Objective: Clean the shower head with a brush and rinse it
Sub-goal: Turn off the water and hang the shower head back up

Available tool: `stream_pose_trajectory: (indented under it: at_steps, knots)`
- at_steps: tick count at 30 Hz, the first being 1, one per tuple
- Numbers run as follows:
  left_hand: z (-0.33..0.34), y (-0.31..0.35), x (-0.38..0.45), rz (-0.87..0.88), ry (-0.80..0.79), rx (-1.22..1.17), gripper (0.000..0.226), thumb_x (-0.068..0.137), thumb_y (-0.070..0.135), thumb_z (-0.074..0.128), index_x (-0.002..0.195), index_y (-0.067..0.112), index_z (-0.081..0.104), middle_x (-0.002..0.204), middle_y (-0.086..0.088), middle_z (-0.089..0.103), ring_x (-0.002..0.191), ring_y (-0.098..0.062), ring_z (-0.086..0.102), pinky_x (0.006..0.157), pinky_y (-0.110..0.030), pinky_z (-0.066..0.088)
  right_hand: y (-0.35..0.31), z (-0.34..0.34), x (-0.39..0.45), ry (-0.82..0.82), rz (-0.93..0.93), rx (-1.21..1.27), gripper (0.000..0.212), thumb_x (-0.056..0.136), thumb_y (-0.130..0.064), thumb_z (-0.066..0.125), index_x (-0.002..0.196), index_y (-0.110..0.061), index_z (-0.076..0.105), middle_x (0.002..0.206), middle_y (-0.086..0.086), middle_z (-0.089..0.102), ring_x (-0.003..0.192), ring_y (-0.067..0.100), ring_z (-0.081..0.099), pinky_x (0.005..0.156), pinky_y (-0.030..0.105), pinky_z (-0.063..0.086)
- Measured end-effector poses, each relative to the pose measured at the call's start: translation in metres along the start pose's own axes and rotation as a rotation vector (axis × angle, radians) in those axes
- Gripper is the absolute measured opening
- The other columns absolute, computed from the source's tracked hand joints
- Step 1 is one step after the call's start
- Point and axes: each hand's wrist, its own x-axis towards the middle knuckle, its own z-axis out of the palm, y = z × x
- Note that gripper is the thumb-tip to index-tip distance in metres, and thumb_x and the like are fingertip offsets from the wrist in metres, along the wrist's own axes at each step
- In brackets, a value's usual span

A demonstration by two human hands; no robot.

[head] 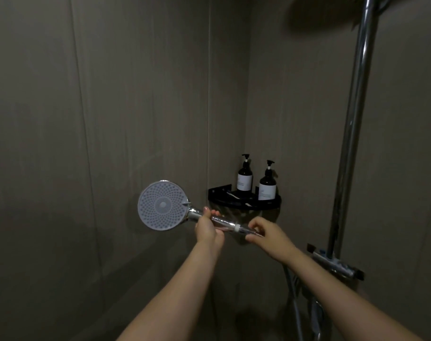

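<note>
While the left hand grips the shower head handle, nozzle face toward the person for inspection, right hand fingers pinch its hose end, presumably steadying it.

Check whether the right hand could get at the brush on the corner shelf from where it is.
Probably yes: the right hand sits just below the corner shelf, nothing between, but it must release the shower head handle first.
</note>
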Motion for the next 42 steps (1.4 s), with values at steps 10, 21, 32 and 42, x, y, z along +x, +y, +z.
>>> stream_pose_trajectory:
  at_steps: [10,21,32,42]
  knots:
    - [-0.006,-0.007,-0.002,0.018,0.016,0.042,0.021,0.097,0.014,0.044,0.076,0.012,0.047,0.07,-0.002,0.043,0.064,-0.011,0.043,0.075,-0.029,0.042,0.002,0.01,-0.009,-0.047,0.103,0.008,0.013,0.089,-0.032,0.056,0.089,-0.02,0.054,0.084,0.0,0.063,0.075,0.012,0.058,0.065,0.026,0.042]
    - [-0.004,-0.012,-0.004,0.038,-0.012,0.082,0.02,0.096,0.014,0.045,0.076,0.013,0.047,0.07,-0.002,0.043,0.065,-0.013,0.043,0.077,-0.031,0.041,0.01,0.014,-0.013,0.05,0.071,0.109,0.012,0.086,-0.031,0.058,0.088,-0.022,0.051,0.075,-0.001,0.064,0.066,0.006,0.056,0.059,0.021,0.04]
    - [-0.01,-0.015,-0.006,0.031,0.009,0.077,0.021,0.096,0.015,0.045,0.076,0.011,0.048,0.07,-0.002,0.045,0.065,-0.013,0.045,0.086,-0.034,0.042,0.014,0.01,-0.013,0.078,0.024,0.029,0.03,0.075,-0.03,0.071,0.091,-0.025,0.046,0.069,-0.01,0.053,0.068,0.012,0.056,0.059,0.022,0.041]
    - [-0.008,-0.02,-0.011,0.049,0.019,0.071,0.02,0.096,0.015,0.046,0.077,0.011,0.049,0.07,-0.002,0.045,0.065,-0.014,0.045,0.086,-0.036,0.041,0.015,0.016,-0.02,0.068,0.024,-0.044,0.027,0.083,-0.035,0.063,0.102,-0.021,0.05,0.093,0.001,0.066,0.079,0.014,0.061,0.065,0.024,0.043]
